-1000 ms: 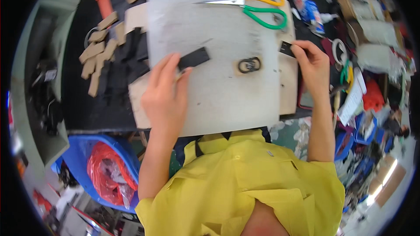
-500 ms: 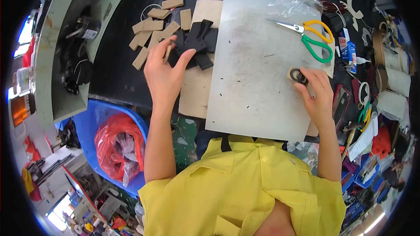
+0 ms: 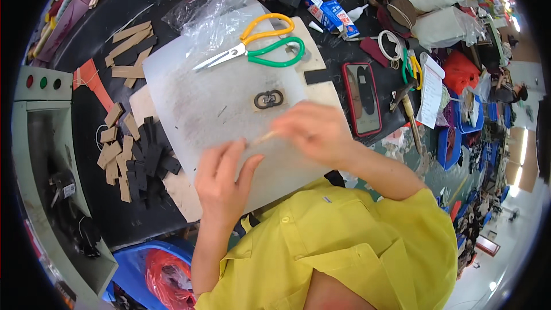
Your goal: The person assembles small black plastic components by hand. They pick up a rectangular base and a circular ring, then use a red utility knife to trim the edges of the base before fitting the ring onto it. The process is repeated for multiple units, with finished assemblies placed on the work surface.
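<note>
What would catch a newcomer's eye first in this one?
Probably the scissors, one handle yellow, one green, across the far part of the pale sheet. Then the left hand and blurred right hand, close together nearer the person; the red-cased phone lies right of the sheet.

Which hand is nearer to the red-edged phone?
Right. The right hand is left of the phone, not touching it; the left hand is farther left and lower.
</note>
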The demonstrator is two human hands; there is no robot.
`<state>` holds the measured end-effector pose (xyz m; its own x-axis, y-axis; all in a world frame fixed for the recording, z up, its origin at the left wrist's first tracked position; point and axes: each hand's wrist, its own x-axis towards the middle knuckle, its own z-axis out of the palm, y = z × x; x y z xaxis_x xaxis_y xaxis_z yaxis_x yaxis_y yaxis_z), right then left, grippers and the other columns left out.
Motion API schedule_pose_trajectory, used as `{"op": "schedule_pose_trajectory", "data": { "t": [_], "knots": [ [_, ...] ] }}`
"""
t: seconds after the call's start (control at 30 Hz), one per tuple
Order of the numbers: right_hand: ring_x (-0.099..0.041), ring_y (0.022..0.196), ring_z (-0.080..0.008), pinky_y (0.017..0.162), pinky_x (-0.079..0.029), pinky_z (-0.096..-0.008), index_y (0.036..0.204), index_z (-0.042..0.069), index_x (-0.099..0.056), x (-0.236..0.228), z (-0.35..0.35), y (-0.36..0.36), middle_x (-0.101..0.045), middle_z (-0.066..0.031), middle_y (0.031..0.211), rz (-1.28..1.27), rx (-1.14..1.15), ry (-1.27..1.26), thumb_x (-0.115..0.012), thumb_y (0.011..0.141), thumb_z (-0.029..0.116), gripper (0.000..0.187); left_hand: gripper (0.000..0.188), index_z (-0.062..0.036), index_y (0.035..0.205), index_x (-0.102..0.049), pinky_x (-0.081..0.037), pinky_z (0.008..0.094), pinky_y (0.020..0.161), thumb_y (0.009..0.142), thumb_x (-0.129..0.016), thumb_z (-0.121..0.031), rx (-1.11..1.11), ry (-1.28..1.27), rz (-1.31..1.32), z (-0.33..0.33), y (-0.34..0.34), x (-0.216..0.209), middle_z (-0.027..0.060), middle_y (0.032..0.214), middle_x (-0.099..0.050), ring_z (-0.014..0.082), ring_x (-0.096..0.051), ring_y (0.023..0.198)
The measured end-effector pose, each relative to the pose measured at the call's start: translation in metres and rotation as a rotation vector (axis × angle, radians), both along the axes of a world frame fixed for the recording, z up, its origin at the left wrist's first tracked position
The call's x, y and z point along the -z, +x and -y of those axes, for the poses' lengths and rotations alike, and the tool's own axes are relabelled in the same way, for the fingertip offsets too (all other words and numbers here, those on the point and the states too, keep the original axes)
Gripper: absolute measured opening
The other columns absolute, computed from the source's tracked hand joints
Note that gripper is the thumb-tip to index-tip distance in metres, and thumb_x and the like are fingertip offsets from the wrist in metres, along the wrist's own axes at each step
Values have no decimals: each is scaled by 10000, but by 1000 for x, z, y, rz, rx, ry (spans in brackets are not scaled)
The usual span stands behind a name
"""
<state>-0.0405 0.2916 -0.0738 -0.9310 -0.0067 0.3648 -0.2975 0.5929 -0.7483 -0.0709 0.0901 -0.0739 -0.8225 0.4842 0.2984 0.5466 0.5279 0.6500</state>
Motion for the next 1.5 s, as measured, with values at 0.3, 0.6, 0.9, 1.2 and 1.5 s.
{"op": "schedule_pose_trajectory", "data": {
  "t": [0.3, 0.6, 0.9, 1.2, 1.5],
  "knots": [
    [-574, 685, -241, 599, -466, -316, 812, 26, -648, 49, -68, 36, -587, -85, 759, -17, 448, 311, -698, 715, 13, 110, 363, -32, 1089, -613, -282, 474, 1047, 733, -675, -52, -76, -203, -4, 46, -9, 33, 161, 1289, -498, 368, -369, 1283],
    [-578, 779, -284, 696, -462, -340, 866, 11, -632, 19, -69, -81, -612, -115, 840, -116, 232, 216, -644, 779, 80, 112, 366, -50, 1056, -636, -245, 531, 1041, 710, -734, -122, -109, -106, 7, 18, -6, 39, 152, 1284, -506, 377, -375, 1275],
    [-486, 1064, -324, 930, -403, -432, 1043, 71, -621, 22, -76, -144, -570, -100, 1155, 25, -149, 541, -698, 718, 285, 397, 291, -21, 988, -644, -405, 390, 910, 731, -722, -133, -217, 165, 33, -5, -87, 13, 136, 1077, -611, 309, -545, 1047],
    [-520, 964, -266, 829, -462, -365, 919, 62, -647, 23, -79, -123, -601, -80, 994, -19, 175, 633, -711, 685, 220, 289, 236, -1, 850, -627, -403, 263, 581, 874, -585, -232, -360, 562, 554, -62, -248, 19, 25, 720, -587, 118, -509, 639],
    [-566, 836, -253, 736, -425, -365, 841, 54, -618, 12, -33, -231, -599, -60, 810, -289, -180, 678, -647, 706, 58, 138, 278, -30, 977, -606, -469, 276, 636, 945, -484, -278, -327, 714, 746, -51, -240, -14, 33, 800, -598, 113, -551, 711]
  ]
}}
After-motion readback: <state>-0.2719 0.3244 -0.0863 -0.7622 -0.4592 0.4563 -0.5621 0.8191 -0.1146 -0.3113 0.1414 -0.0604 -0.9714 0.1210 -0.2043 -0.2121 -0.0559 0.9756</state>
